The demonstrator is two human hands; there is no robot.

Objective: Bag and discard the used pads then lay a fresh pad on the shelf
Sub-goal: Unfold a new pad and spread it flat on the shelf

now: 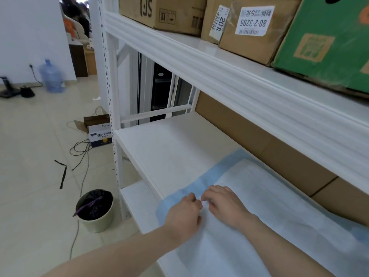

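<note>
Fresh blue-edged pad (259,196) lying on the white shelf (159,148), left hand (185,212) and right hand (225,204) with curled fingers pinching its near fold, fingertips hidden, pad's right end cut off, tied black bag in bin (95,210) on the floor

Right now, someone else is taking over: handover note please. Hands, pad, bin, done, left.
Left hand: fingers curled, pinching the fresh pad near its left edge.
Right hand: also pinching the pad, right beside the left.
Pad: on the middle shelf, white with a blue border, partly spread, creased.
Bin: on the floor left of the rack, tied dark bag inside.
Done: apparently bagging and discarding.
Left: unfold and flatten the pad.
</note>
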